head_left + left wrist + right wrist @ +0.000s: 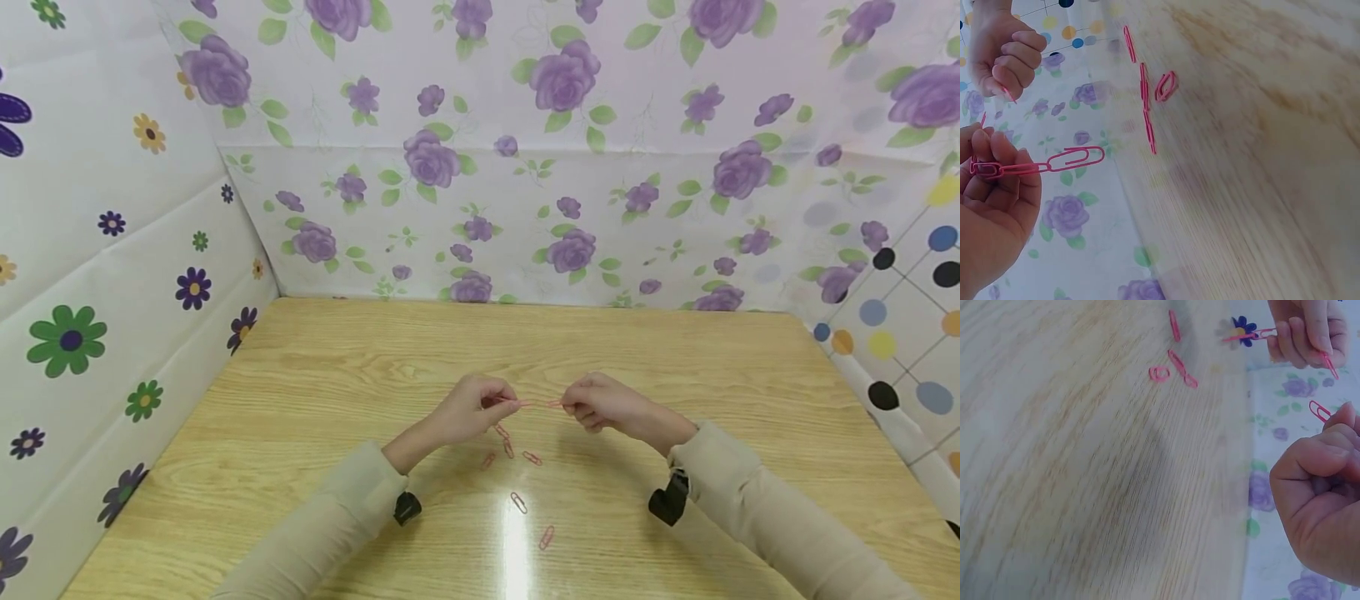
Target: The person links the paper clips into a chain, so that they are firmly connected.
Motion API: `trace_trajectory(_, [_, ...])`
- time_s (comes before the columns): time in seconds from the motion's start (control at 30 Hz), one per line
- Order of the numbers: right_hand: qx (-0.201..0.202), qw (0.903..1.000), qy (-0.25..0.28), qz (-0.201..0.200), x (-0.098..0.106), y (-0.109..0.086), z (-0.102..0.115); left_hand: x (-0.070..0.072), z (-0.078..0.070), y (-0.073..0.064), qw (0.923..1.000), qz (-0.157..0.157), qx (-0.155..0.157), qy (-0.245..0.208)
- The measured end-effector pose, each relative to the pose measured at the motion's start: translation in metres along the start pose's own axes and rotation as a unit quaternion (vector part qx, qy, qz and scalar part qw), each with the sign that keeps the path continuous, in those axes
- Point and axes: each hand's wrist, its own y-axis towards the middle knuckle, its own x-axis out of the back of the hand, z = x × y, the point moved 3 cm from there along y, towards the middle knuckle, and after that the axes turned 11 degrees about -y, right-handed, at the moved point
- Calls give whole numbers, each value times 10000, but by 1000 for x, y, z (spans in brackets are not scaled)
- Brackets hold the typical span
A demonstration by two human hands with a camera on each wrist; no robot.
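Chain (pixel 1025 168) of pink paper clips, at least 3 linked, is in L hand (pixel 474 412), held up over the desk (pixel 375 367). L fingers curled, pinching chain nr one end; lead end pokes out twd R hand (pixel 615 408), other end hangs free. R hand is right of chain, fingers curled tight, pinching R clip (pixel 1319 411) w/ its tip aimed at the lead end. Most of R clip hidden in the fist, can't tell if anything's attached behind. Wrist views show a gap btwn R clip and chain, so prob. not linked yet.

Step in hand, by the look: lining up R clip w/ chain to hook it on. Next move prob. calls for bringing tips together, then threading one wire loop thru the other; thin wire, so a missed loop or slip is the likely risk.

Four loose clips (pixel 532 457) on desk, all on the wearer's side of chain: two nr its hanging end, one to each side; two farther off, twd wearer, slightly right of it. Neither hand touches them.

Containers: none in view, loose clips lie straight on desk. Floral cloth (pixel 517 225) is beyond chain, past far desk edge.
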Motion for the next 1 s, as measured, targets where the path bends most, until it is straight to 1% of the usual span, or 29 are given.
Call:
trace_trajectory(0.1, [-142, 9997, 179, -65, -1, 0, 2, -1, 0, 1, 9999, -32, -141, 75])
trace_trajectory(0.17, [-178, 9995, 241, -101, -2, 0, 3, -2, 0, 2, 9993, -9, -326, 198])
trace_trajectory(0.33, [-89, 9993, 348, -123, -4, 1, 6, -4, -3, 5, 9961, 37, -720, 509])
trace_trajectory(0.5, [82, 9990, 429, -115, -7, 2, 10, -7, -5, 8, 9928, 11, -918, 767])
trace_trajectory(0.6, [97, 9988, 462, -131, -9, 2, 12, -8, -4, 9, 9907, -11, -1051, 860])
trace_trajectory(0.8, [78, 9985, 507, -173, -11, 1, 15, -10, -4, 10, 9875, -70, -1221, 992])
trace_trajectory(1.0, [-2, 9978, 623, -222, -14, 2, 16, -11, -7, 10, 9862, -92, -1334, 975])
